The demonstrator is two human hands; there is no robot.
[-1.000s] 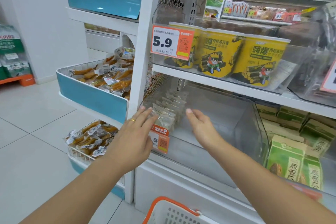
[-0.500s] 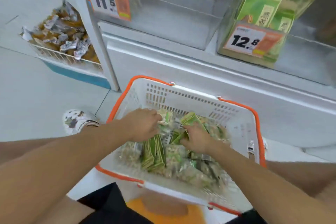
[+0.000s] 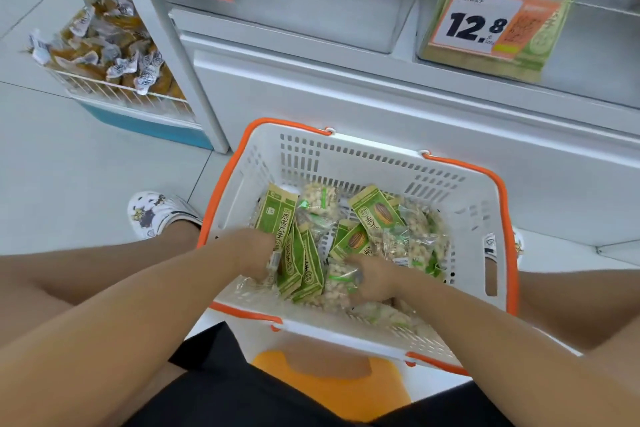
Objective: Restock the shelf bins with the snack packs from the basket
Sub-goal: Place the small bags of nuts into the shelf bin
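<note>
A white basket with an orange rim (image 3: 349,163) stands on the floor in front of me. It holds several green seed packs (image 3: 375,215) and clear nut packs (image 3: 318,199). My left hand (image 3: 252,253) is dug in at the basket's near left, its fingers curled round upright green packs (image 3: 298,263). My right hand (image 3: 374,279) is at the near middle and grips a clear pack with a green label (image 3: 341,279). Above, a nearly empty clear shelf bin (image 3: 311,0) carries an 11.5 tag. The bin to its right (image 3: 485,55), tagged 12.8, holds green packs.
A wire bin of yellow-brown snack packs (image 3: 104,55) sits low on the left beside a white shelf post (image 3: 183,55). The white shelf base (image 3: 381,97) runs behind the basket. An orange stool (image 3: 329,388) is under me and a white shoe (image 3: 156,215) left of the basket.
My view dropped from the shelf bin to the basket. Both hands left the clear bin, went down into the basket and now close on packs nearer its front wall.
</note>
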